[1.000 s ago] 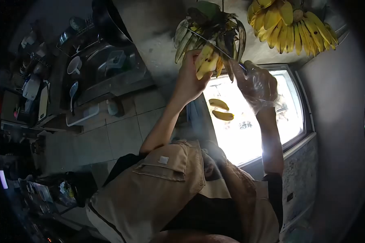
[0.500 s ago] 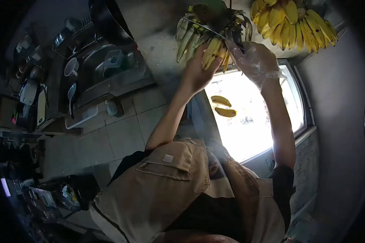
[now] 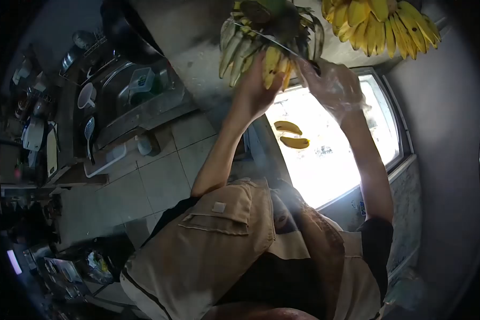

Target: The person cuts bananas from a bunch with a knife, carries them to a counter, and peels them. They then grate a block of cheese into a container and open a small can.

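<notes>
A bunch of bananas (image 3: 231,53) with a thick dark stalk (image 3: 256,10) lies at the top middle, many of its fruits showing blackened or peeled-back skin. My left hand (image 3: 256,88), bare, has its fingers wrapped round a yellow banana (image 3: 272,58) at the bunch's near side. In a clear plastic glove, my right hand (image 3: 335,88) grips a knife (image 3: 272,40), whose thin blade slants up and left across the bunch. The knife's handle is mostly hidden by the fingers. Below the hands, two loose bananas (image 3: 288,127) lie on a brightly lit white surface (image 3: 325,170).
Another bunch of yellow bananas (image 3: 394,26) sits at the upper right beside the wall. To the left are a sink (image 3: 162,101) with a plastic container (image 3: 142,79), a white mug (image 3: 87,96), a slotted spoon (image 3: 89,133) and a dark pan (image 3: 128,32). Tiled floor (image 3: 160,176) shows below.
The view has shifted slightly, so bananas and counter sit a little higher and further left. Both hands keep nearly the same hold, the knife still lying across the bunch.
</notes>
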A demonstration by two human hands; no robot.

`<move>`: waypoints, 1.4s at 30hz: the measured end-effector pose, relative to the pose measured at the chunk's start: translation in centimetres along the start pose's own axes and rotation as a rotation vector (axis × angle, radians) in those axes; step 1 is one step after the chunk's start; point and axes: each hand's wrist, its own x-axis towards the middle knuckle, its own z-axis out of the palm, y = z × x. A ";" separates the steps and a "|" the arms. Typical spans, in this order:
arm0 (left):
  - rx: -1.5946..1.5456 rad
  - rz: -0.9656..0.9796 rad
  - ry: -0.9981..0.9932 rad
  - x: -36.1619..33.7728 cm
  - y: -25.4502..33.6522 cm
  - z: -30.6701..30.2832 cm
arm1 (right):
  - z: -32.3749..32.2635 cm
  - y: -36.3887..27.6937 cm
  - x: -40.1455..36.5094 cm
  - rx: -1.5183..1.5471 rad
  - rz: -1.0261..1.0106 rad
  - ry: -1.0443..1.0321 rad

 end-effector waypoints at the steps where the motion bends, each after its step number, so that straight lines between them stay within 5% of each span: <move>1: 0.089 -0.004 -0.013 -0.2 -0.2 0.1 | 0.1 0.5 -0.6 0.041 0.028 0.015; 9: 0.065 0.076 -0.016 -0.8 -1.0 -1.2 | 1.4 0.7 -1.8 0.122 0.142 -0.132; 13: 0.012 0.146 0.006 -1.2 -1.6 0.2 | 3.3 1.4 -1.9 0.113 0.001 0.008; 15: -0.049 0.093 -0.063 -2.0 -1.6 0.4 | 1.9 0.0 -2.0 0.211 0.094 0.032; 19: -0.095 0.189 0.185 -4.4 -4.7 1.0 | 4.5 1.8 -4.3 0.250 0.125 -0.048; 21: -0.050 0.406 0.439 -6.8 -5.9 1.2 | 7.3 4.4 -7.3 0.383 0.121 0.158; 24: -0.114 0.401 0.543 -10.9 -7.6 1.3 | 10.3 7.3 -13.3 0.326 0.144 0.129; 26: -0.042 0.191 0.352 -13.9 -8.1 2.2 | 14.6 9.3 -19.8 0.294 0.152 0.080; 28: 0.172 -0.128 -0.059 -15.1 -9.3 3.5 | 15.1 8.4 -25.3 0.473 0.510 -0.072; 29: 0.201 0.116 -0.127 -14.1 -9.9 5.3 | 16.2 8.3 -28.0 0.485 0.553 0.008; 30: 0.230 0.360 -0.198 -13.0 -10.4 7.7 | 19.2 9.5 -32.3 0.392 0.609 -0.139; 33: 0.344 0.365 -0.433 -11.9 -14.0 14.6 | 21.8 9.4 -39.9 -0.013 0.404 -0.049; 36: 0.587 0.394 -0.680 -11.8 -16.4 20.1 | 21.1 9.7 -43.6 0.008 0.488 -0.048; 38: 0.614 0.446 -0.841 -12.1 -18.1 21.9 | 20.0 10.1 -45.1 0.181 0.758 -0.028; 39: 0.645 0.274 -1.019 -11.2 -17.7 22.3 | 19.6 10.6 -45.8 0.178 0.782 -0.026; 41: 0.572 0.522 -0.767 -11.4 -16.7 21.1 | 18.9 10.8 -46.4 0.399 1.110 0.038; 42: 0.699 0.505 -0.758 -11.5 -16.4 21.3 | 18.5 11.0 -46.6 0.408 1.115 0.030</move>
